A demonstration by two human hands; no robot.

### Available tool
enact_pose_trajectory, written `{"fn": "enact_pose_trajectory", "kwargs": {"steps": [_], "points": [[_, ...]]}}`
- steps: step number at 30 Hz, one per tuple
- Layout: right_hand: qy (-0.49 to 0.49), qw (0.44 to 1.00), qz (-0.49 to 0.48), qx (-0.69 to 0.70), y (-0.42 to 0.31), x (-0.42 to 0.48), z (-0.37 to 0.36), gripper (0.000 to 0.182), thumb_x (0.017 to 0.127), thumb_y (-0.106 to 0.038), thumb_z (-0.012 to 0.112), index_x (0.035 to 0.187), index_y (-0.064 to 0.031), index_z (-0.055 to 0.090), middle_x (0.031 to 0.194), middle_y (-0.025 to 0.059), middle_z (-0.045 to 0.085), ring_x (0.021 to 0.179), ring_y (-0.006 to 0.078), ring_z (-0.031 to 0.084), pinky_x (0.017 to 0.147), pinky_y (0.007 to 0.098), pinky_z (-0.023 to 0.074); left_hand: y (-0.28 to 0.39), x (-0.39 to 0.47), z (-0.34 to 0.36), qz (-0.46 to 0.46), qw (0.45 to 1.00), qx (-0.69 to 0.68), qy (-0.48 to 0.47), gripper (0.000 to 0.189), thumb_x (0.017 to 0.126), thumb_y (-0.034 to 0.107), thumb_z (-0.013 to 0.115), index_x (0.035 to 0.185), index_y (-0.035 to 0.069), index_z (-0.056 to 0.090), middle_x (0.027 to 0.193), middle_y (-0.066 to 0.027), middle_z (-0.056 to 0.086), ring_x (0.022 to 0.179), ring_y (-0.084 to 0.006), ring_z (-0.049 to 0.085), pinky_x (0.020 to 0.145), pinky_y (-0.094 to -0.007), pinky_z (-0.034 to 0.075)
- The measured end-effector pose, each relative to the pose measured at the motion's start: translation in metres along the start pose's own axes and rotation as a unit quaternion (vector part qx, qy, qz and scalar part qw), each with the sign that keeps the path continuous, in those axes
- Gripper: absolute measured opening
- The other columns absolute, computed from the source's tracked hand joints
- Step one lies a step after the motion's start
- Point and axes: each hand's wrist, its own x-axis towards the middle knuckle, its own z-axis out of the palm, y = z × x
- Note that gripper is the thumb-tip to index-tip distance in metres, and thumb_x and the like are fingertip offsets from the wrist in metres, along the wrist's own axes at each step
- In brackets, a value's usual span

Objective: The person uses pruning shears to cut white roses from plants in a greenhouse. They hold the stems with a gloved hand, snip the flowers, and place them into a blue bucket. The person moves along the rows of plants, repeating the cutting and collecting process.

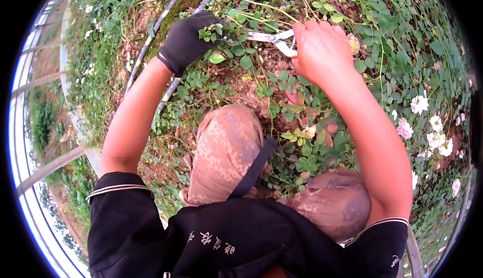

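Observation:
My left hand [194,38], in a black glove, is closed among leafy rose stems [260,19] at the upper middle; a small leafy sprig shows at its fingers. Bare, my right hand [324,49] grips a pair of pruning shears [277,40] with metal handles and a spring. The shears' blades point left toward the glove, among the stems, and leaves partly hide their tip. Whether a stem lies between the blades I cannot tell. Close to my right fingers is a pale yellow rose [353,44].
Grey hoses or pipes [166,15] run diagonally past the glove. Rose plants with white and pink blooms [436,138] spread on the right. Reddish soil [245,93] shows before my knees in camouflage cloth [230,142]. A dark strap [254,168] hangs near them. Greenhouse framing [49,170] curves along the left.

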Motion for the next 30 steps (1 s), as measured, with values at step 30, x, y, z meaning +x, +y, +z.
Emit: {"fn": "enact_pose_trajectory", "kwargs": {"steps": [30], "points": [[0.101, 0.989, 0.035, -0.105, -0.001, 0.004, -0.001, 0.020, 0.082, -0.013, 0.053, 0.099, -0.0043, 0.059, 0.088, 0.0066, 0.062, 0.088, 0.0212, 0.057, 0.078, 0.0361, 0.0419, 0.024, 0.100, -0.022, -0.190, 0.954, 0.154, -0.173, 0.056, 0.067, 0.043, 0.076, 0.102, 0.000, 0.066, 0.083, -0.0155, 0.069, 0.075, -0.0239, 0.065, 0.070, -0.0365, 0.051]]}}
